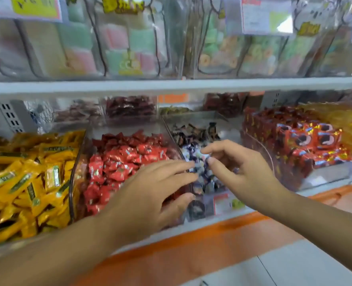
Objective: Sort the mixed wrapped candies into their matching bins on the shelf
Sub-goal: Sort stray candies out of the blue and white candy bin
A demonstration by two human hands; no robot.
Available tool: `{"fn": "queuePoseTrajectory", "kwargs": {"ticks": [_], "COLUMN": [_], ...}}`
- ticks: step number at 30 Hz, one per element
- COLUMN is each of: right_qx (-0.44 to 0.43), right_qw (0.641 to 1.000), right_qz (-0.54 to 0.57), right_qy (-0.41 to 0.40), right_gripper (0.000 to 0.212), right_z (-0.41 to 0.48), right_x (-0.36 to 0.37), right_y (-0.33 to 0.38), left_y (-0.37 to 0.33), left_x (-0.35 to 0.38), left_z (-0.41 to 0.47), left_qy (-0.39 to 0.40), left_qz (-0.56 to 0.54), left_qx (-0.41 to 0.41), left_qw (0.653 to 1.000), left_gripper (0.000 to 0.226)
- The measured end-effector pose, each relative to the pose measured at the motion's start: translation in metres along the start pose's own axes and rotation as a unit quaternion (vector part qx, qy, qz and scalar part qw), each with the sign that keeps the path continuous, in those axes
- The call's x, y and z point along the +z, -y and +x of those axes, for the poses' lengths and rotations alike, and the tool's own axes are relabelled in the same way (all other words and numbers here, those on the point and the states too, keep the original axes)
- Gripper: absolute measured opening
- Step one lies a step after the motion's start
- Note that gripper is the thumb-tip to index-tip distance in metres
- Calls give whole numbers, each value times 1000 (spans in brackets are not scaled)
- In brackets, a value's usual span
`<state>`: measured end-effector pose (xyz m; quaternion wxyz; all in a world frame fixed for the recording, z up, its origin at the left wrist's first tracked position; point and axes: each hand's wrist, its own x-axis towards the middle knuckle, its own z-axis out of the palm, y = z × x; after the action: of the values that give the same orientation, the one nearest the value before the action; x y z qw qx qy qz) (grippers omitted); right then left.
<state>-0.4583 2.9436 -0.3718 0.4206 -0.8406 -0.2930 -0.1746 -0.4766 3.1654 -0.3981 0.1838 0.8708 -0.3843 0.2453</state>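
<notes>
Left hand (150, 193) reaches across the heap of red foil-wrapped candies (117, 168). Its fingers are stretched nearly straight, grip slack with nothing visibly held, and the fingertips (188, 165) are at the edge of the pile of blue-and-white wrapped candies (202, 186). Right hand (245, 170) hangs over that same pile, fingers curled, thumb and forefinger drawn close together just above the wrappers. With the motion blur, cannot tell whether its grip has a candy pinched. Blue-and-white candies lie at the front of the middle clear plastic bin (199, 213) on the lower shelf, with dark brown wrapped candies (191, 133) behind them in the same bin. Red candies fill the bin just left of it; further left is a bin of yellow-gold wrapped candy sticks (26, 182). Right of the middle bin are stacked red-and-gold packets (303, 139). White shelf board (171, 85) above carries clear bags of pastel pink and green sweets (125, 44), blurred. White price tag with red and green print (226, 203) sits on the middle bin's front. Orange strip (191, 244) runs along the shelf's front edge, below both forearms.
</notes>
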Motion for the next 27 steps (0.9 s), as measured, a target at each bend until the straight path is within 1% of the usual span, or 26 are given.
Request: {"fn": "queuePoseTrajectory", "kwargs": {"ticks": [2,4,5,6,7,9,12,14,15,18,20,23,27], "right_qx": [-29,-23,-8,16,48,121,216,275,305,359,361,385,378], "right_qw": [999,999,999,996,991,968,917,886,875,857,837,787,784], "right_qz": [17,20,12,-2,-20,-55,-108,-118,-114,-111,-133,-183,-211], "right_qy": [9,31,52,85,125,211,318,355,360,352,390,446,445], "right_gripper": [12,13,13,14,17,22,30,39,42,43,44,63,73], "right_z": [-30,-62,-77,-93,-109,-140,-177,-191,-196,-219,-239,-259,-270], "right_x": [5,17,25,35,45,68,100,119,129,161,182,203,223], "right_y": [5,-1,-8,-18,-30,-61,-108,-135,-147,-186,-206,-224,-228], "left_y": [-13,-25,-28,-29,-30,-27,-17,-11,-10,-8,-10,-15,-20], "left_x": [7,22,31,42,54,79,110,126,133,164,184,200,206], "left_z": [-20,-45,-58,-72,-87,-116,-153,-165,-168,-177,-182,-187,-198], "left_qy": [-7,17,39,70,107,189,285,323,340,372,368,375,374], "left_qz": [-6,-8,-14,-25,-39,-51,-39,-23,-21,-67,-79,-81,-95], "left_qx": [77,138,149,141,121,64,-20,-58,-79,-165,-205,-236,-249], "left_qw": [997,990,988,987,986,979,957,945,937,911,904,893,888], "left_gripper": [32,30,29,28,29,34,46,50,51,66,60,51,49]}}
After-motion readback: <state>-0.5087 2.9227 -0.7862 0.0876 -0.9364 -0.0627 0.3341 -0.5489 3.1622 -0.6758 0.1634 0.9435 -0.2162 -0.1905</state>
